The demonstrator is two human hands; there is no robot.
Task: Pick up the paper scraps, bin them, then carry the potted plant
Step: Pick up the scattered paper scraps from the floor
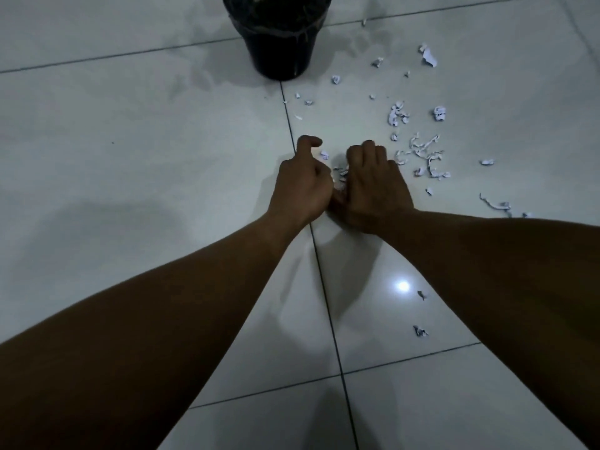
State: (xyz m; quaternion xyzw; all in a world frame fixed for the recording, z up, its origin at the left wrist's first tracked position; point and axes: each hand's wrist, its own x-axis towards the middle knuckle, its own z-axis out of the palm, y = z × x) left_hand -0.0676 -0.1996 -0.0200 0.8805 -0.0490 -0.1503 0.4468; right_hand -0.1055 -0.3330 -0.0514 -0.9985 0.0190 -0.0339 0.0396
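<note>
On the tiled floor (162,141), both hands (341,186) cup paper scraps (341,173).

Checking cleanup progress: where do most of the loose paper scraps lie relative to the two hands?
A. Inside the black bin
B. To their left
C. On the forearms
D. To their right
D: the paper scraps spread over the floor tiles right of the right hand and left hand.
</note>
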